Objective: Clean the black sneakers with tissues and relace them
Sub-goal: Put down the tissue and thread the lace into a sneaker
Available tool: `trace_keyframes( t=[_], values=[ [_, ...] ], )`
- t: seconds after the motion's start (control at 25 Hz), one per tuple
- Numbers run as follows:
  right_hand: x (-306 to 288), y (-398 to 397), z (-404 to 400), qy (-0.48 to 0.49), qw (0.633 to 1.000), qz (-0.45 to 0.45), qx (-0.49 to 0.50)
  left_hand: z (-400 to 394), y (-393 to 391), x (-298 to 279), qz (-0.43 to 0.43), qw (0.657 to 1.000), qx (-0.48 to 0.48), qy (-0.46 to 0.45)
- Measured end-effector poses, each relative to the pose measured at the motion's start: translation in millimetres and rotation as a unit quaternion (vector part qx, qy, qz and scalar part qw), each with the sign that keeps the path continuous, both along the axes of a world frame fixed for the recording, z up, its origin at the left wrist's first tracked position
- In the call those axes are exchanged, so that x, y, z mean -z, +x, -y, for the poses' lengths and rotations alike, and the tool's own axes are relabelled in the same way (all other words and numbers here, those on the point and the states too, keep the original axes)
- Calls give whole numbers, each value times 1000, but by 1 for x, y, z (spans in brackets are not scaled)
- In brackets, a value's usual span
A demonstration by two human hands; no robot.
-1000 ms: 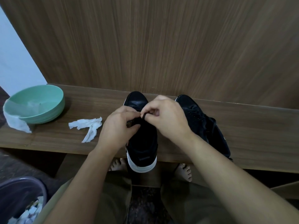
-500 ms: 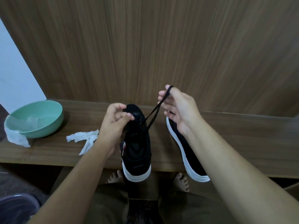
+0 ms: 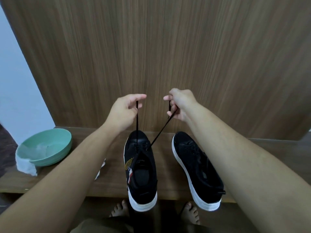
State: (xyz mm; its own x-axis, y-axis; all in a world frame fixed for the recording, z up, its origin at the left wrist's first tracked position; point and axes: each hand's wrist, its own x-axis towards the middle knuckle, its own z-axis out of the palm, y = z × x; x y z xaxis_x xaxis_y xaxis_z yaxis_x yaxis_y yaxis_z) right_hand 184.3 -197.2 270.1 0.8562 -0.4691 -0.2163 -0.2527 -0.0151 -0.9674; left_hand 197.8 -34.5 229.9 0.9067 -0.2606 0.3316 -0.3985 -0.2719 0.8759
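2 hands pinch flat black lace ends | left hand [image 3: 124, 110] | right hand [image 3: 180, 105] | lace [image 3: 137, 126] taut | sneaker [image 3: 140, 169]

Wood-grain wall panel [image 3: 168, 56] behind wooden bench [image 3: 272, 157]; pale wall [image 3: 20, 84] left; floor dark, possibly stone.

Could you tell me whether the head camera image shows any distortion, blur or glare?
Head view: wide-angle bending curves the wooden wall panel and stretches both forearms; the left hand, right hand and shoelace look fairly sharp; lighting is soft, with no strong glare.
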Motion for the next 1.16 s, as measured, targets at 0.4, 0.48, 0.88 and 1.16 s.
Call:
trace_keyframes(
  t=[0.4,0.48,0.88,1.16],
  values=[
    [-2,9,-16,-247,919,4,-306,-8,17,-2,106,973,78,189],
    [-1,6,-18,-262,901,20,-344,-11,16,-8,100,974,103,175],
    [-6,-10,-11,-498,822,112,-254,-9,16,-36,-23,991,64,115],
    [-10,-17,-11,-635,729,194,-163,-8,15,-43,34,987,83,137]
  ],
)
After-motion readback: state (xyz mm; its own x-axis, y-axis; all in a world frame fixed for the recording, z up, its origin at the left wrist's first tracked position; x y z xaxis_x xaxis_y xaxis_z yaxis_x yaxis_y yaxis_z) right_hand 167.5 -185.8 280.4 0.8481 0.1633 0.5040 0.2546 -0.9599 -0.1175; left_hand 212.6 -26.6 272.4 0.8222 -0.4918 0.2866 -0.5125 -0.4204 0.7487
